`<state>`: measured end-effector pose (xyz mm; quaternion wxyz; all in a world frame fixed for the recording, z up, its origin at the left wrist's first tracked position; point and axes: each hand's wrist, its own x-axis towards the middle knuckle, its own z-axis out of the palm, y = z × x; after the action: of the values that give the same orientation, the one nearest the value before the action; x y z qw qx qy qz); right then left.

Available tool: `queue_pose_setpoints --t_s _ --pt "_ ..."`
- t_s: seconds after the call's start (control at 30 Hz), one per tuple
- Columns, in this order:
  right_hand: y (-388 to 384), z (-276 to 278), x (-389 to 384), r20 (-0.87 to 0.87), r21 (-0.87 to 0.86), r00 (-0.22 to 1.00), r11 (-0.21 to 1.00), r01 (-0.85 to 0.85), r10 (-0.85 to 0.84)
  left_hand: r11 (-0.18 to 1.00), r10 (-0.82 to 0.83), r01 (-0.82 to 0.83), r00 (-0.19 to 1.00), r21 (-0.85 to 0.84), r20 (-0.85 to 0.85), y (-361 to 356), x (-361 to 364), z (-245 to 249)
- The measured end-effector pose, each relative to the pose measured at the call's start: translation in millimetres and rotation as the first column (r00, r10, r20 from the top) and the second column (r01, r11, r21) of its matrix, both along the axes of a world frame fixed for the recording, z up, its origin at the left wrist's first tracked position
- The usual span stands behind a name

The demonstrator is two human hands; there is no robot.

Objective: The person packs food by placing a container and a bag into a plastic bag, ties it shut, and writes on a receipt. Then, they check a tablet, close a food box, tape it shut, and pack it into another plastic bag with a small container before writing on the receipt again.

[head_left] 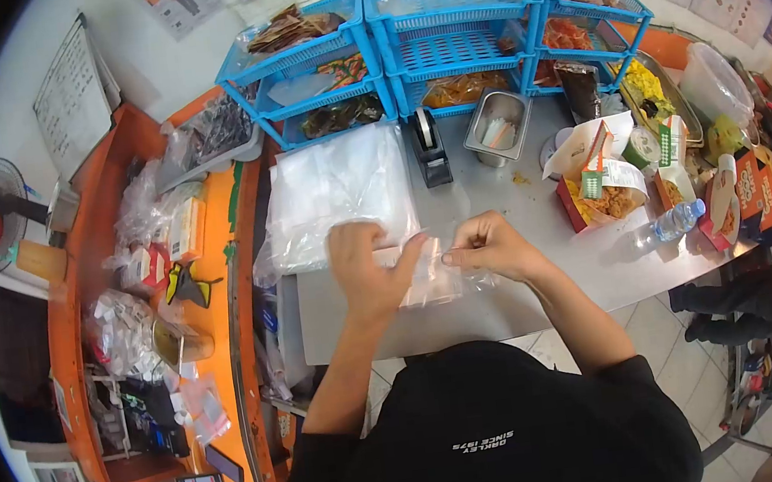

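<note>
A small clear plastic bag (pixel 436 278) is stretched between my two hands above the metal table. My left hand (pixel 367 267) is closed on its left side, the thumb pointing toward the bag's upper edge. The thumb and index finger of my right hand (pixel 493 246) pinch the upper right part of the bag. Whether anything is inside it I cannot make out. Just beyond my left hand lies a thick stack of clear plastic bags (pixel 337 185). A black tape dispenser (pixel 430 148) stands to the right of that stack, and beside it is a steel container (pixel 499 127) with small packets inside.
Blue tiered racks (pixel 456 19) with bagged foods line the back. At right are food boxes (pixel 605 197), a water bottle (pixel 679 221) and a tray of yellow food (pixel 644 83). An orange counter (pixel 213 356) with clutter runs along the left. Another person's legs (pixel 736 301) show at far right.
</note>
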<state>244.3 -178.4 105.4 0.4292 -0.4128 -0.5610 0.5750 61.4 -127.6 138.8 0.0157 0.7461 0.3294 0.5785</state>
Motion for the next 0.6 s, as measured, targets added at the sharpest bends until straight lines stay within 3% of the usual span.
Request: queue_pose_setpoints --t_s 0.03,0.07,0.1,0.13,0.17,0.23,0.3,0.33,0.37,0.4,0.43,0.47,0.5,0.53,0.57,0.6 --pt "-3 -1 -2 -0.057 -0.026 0.994 0.996 0.086 -0.088 1.0 -0.013 0.013 1.0 0.005 0.002 -1 0 -5" --pt "-7 -3 -5 -0.111 -0.059 0.979 0.984 0.167 -0.173 0.936 -0.235 0.235 0.971 -0.26 0.032 -8 -1 -18" --pt "-9 -10 -10 -0.106 -0.06 0.978 0.983 0.172 -0.177 0.758 -0.426 0.425 0.897 -0.495 0.118 -17 -1 -27" --pt "-9 -19 -16 -0.268 -0.149 0.946 0.978 0.145 -0.181 0.428 -0.51 0.551 0.802 -0.716 0.312 -27 9 -32" --pt "-12 -23 -22 -0.423 -0.232 0.885 0.967 0.103 -0.196 0.425 -0.512 0.552 0.8 -0.717 0.313 -30 9 -40" --pt "-17 -24 -29 -0.468 -0.256 0.846 0.956 0.145 -0.253 0.238 -0.563 0.605 0.724 -0.76 0.4 -27 7 -57" --pt "-23 -29 -29 -0.538 -0.27 0.804 0.955 0.12 -0.253 0.181 -0.595 0.629 0.682 -0.756 0.426 -19 0 -51" --pt "-25 -29 -25 -0.537 -0.274 0.804 0.954 0.122 -0.257 0.142 -0.636 0.589 0.67 -0.795 0.383 -14 -8 -44" --pt "-25 -29 -18 -0.387 -0.244 0.888 0.956 0.161 -0.248 0.108 -0.678 0.545 0.652 -0.831 0.34 -8 -12 -35" --pt "-25 -28 -14 -0.224 -0.205 0.945 0.959 0.195 -0.24 0.113 -0.625 0.543 0.69 -0.832 0.365 -4 -13 -26" --pt "-26 -26 -14 -0.223 -0.203 0.944 0.959 0.199 -0.243 0.113 -0.629 0.544 0.687 -0.831 0.364 -1 -15 -28" --pt "-28 -23 -15 0.148 0.049 0.92 0.932 0.359 -0.363 0.572 -0.606 0.457 0.795 -0.681 0.025 2 -15 -30" --pt "-30 -19 -17 0.454 0.337 0.728 0.855 0.394 -0.514 0.889 -0.41 0.318 0.874 -0.329 -0.262 6 -16 -30" --pt "-34 -11 -21 0.507 0.471 0.592 0.776 0.419 -0.627 0.946 -0.32 0.289 0.902 -0.144 -0.29 -3 -13 -29" --pt "-31 -10 -20 0.502 0.48 0.586 0.769 0.423 -0.636 0.946 -0.324 0.296 0.9 -0.135 -0.292 -7 -15 -30" --pt "-30 -10 -18 0.417 0.572 0.481 0.634 0.52 -0.771 0.95 -0.292 0.25 0.925 -0.189 -0.242 -10 -17 -31"
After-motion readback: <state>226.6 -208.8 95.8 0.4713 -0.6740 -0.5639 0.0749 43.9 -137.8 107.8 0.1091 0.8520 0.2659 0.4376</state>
